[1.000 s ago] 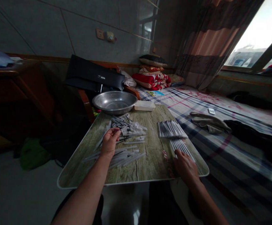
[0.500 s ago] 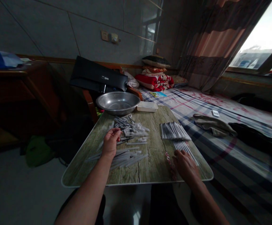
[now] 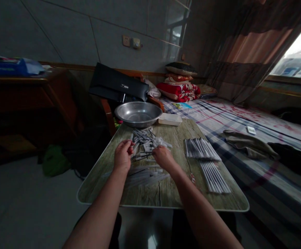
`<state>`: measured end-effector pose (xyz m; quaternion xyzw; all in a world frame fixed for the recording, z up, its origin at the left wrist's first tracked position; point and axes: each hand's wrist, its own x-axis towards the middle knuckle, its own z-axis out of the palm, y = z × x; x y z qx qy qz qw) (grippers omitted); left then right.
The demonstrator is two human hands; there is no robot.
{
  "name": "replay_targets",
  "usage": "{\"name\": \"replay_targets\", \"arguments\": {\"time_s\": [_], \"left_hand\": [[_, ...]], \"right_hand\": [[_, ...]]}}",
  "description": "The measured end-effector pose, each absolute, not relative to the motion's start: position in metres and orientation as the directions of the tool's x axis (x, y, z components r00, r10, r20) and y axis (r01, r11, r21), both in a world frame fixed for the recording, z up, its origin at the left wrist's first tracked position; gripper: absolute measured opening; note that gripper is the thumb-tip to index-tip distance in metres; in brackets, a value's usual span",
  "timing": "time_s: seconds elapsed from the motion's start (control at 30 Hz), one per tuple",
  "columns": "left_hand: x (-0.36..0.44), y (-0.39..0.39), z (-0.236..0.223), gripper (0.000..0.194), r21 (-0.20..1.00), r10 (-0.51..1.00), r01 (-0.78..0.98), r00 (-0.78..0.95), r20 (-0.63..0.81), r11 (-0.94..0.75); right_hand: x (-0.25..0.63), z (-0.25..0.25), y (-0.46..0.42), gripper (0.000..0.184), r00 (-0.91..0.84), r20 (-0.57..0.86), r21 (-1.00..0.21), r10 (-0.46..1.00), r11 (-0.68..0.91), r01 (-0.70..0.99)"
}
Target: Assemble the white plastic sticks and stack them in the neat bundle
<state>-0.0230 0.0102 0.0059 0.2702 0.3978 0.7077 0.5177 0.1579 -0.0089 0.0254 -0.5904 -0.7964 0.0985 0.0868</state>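
A loose heap of thin pale and dark tubes [image 3: 146,140] lies on the wood-grain table [image 3: 171,188]. My left hand [image 3: 123,155] rests at the heap's left side, fingers curled on a tube. My right hand [image 3: 163,157] sits on the heap's right side, fingers bent down among the tubes; what it holds is hidden. More clear tubes [image 3: 145,176] lie in front of both hands. To the right, two tidy rows of tubes [image 3: 207,160] lie side by side.
A steel basin [image 3: 138,114] and a white tray [image 3: 169,119] stand at the table's far end. A black bag [image 3: 117,84] sits behind. A bed with a checked sheet [image 3: 244,128], folded blankets [image 3: 181,90] and clothes runs along the right. Dark furniture stands left.
My right hand left the tidy rows at the right and moved left onto the loose heap. My left hand stayed at the heap. The view shifted left.
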Motion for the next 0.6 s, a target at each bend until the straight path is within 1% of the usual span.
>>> {"name": "replay_targets", "arguments": {"time_s": [0.1, 0.2, 0.3, 0.4, 0.6], "left_hand": [[-0.025, 0.01, 0.007, 0.027, 0.837, 0.946, -0.526, -0.324, -0.03, -0.154], [-0.026, 0.011, 0.009, 0.027, 0.832, 0.941, -0.536, -0.335, -0.05, -0.147], [-0.027, 0.011, 0.011, 0.027, 0.826, 0.935, -0.542, -0.35, -0.058, -0.151], [-0.03, 0.011, 0.012, 0.027, 0.821, 0.933, -0.545, -0.358, -0.043, -0.171], [-0.035, 0.011, 0.014, 0.027, 0.83, 0.928, -0.526, -0.371, -0.028, -0.185]], "right_hand": [[0.143, 0.018, 0.002, 0.028, -0.317, -0.001, -0.225, 0.948, 0.309, 0.924], [0.135, 0.013, 0.007, 0.028, -0.364, 0.02, -0.197, 0.931, 0.361, 0.912], [0.131, 0.008, 0.009, 0.026, -0.4, 0.02, -0.194, 0.916, 0.396, 0.898], [0.13, 0.003, 0.01, 0.028, -0.398, 0.02, -0.2, 0.917, 0.394, 0.897], [0.136, -0.005, 0.01, 0.028, -0.359, 0.044, -0.137, 0.932, 0.362, 0.922]]}}
